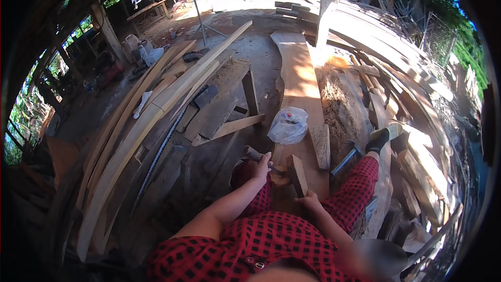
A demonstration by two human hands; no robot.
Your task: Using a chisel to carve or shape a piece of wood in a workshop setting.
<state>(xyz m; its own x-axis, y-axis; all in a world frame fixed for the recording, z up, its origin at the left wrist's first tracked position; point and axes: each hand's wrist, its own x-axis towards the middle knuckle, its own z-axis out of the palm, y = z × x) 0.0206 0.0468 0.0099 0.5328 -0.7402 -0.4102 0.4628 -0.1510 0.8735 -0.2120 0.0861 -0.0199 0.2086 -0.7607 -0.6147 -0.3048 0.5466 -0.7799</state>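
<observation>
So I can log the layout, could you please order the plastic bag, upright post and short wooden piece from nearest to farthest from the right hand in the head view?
1. Short wooden piece: held by the right hand.
2. Plastic bag: ahead, on the long plank.
3. Upright post: far ahead, slightly right.

We are counting two hands, a left hand and a right hand, holding one tool of unclear kind and one small block. On one wide plank, we are seeing one plastic bag overlapping the left edge; beyond the right edge, we are finding one hammer.
</observation>
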